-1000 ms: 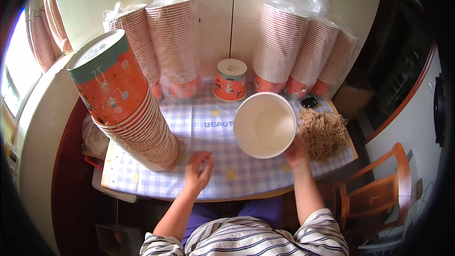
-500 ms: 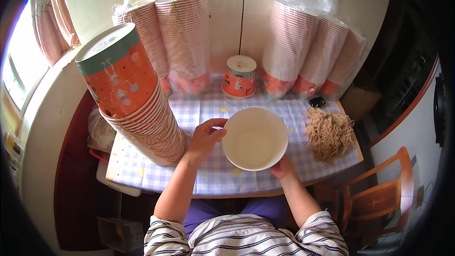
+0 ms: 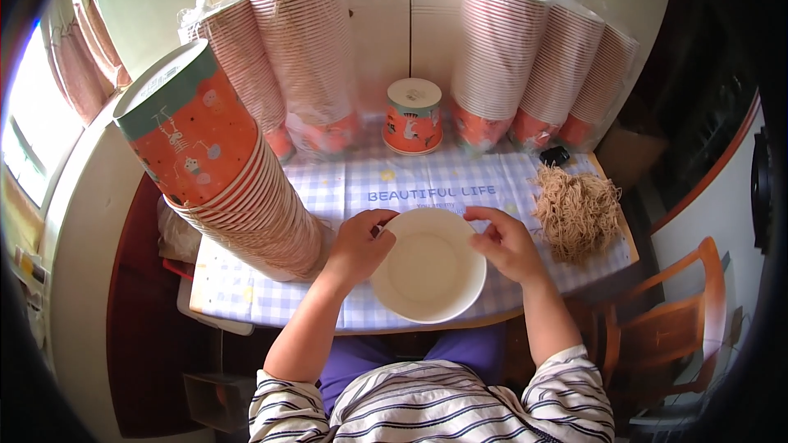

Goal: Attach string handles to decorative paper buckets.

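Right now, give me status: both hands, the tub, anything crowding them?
Left hand on white paper tub's left rim. Right hand by the right rim, contact unclear. Tub's open mouth faces camera. Tall tub stack close on the left.

Daylight burns white through the window at my frame's left, while the far upper right is dim. I get black corners, and the lens bows the table.

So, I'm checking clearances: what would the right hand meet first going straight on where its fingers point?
The right hand would probably meet the open paper tub, at its rim; depth is unclear, so they may be touching.
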{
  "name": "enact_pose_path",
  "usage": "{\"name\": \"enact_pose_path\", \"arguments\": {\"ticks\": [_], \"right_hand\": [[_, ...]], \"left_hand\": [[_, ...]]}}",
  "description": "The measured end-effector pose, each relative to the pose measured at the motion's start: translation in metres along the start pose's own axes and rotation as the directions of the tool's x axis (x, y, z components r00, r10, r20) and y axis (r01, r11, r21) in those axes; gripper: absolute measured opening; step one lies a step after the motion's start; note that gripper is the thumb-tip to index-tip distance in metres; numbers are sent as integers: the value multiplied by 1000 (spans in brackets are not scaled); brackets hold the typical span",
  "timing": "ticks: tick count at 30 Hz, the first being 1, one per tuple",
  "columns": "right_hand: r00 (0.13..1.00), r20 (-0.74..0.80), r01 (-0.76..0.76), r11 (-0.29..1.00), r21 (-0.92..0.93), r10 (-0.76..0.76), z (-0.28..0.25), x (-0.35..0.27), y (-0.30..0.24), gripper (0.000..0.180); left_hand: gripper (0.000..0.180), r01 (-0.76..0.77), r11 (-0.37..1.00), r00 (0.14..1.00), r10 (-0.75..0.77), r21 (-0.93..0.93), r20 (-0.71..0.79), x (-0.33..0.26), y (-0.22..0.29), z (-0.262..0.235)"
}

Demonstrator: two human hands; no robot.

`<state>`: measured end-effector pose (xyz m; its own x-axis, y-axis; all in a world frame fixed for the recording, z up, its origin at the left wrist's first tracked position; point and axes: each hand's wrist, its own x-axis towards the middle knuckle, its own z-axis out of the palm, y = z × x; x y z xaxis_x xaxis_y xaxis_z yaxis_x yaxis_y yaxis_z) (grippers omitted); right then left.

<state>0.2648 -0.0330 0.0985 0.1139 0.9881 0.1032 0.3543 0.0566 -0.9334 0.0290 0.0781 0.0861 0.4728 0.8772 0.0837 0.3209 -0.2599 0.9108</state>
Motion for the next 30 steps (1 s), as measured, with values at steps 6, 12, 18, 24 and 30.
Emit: {"name": "enact_pose_path", "arguments": {"ticks": [6,12,18,24,30], "right_hand": [[992,83,116,935,-334,-94,8,27,-16,22],[990,94,127,936,-329,-101,12,28,-15,19],[992,83,115,937,-329,-93,13,31,-11,19],[993,78,110,940,-323,-89,17,33,-10,19],[990,88,134,936,-325,-111,20,36,-2,19]], "left_hand": [[28,30,995,993,-20,-90,116,2,5,4],[27,27,1000,988,-25,-12,150,3,6,1],[27,-7,995,985,-11,103,171,11,10,-1],[28,-95,960,990,63,262,128,15,7,2],[36,-41,906,996,6,421,85,16,23,6]]}}
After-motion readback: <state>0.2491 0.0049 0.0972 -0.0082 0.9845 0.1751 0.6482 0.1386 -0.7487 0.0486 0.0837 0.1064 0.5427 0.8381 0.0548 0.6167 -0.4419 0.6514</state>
